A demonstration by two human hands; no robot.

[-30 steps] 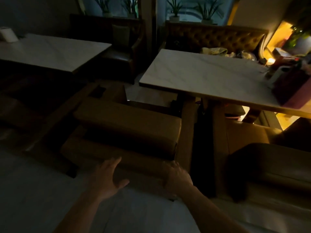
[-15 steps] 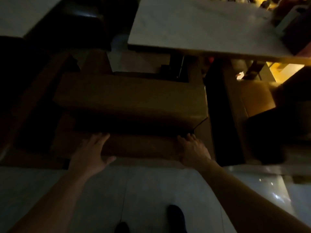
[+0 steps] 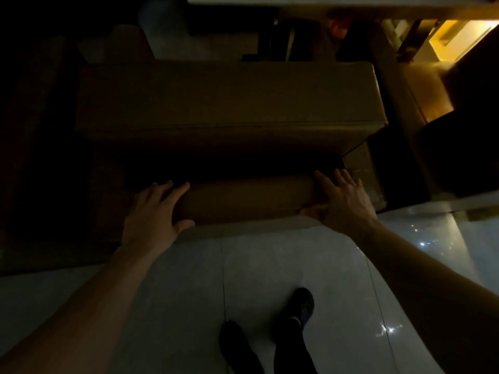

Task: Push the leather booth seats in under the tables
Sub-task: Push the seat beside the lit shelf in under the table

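Observation:
A brown leather booth seat (image 3: 229, 98) fills the middle of the view, seen from above in dim light. Its lower front edge (image 3: 243, 201) runs just ahead of my feet. My left hand (image 3: 154, 214) lies flat on the left part of that edge, fingers spread. My right hand (image 3: 343, 201) presses flat on the right corner of the same edge, fingers apart. The pale marble table (image 3: 337, 0) shows only as a strip at the top, beyond the seat.
A second leather seat (image 3: 421, 98) stands to the right across a dark gap. A yellow light (image 3: 459, 36) glows at the top right. My shoes (image 3: 299, 306) stand on pale glossy floor tiles (image 3: 189, 279). The left side is dark furniture.
The view has tilted down and come closer to the seat. Both hands have settled flat on its front edge, the left one moving from hovering above it.

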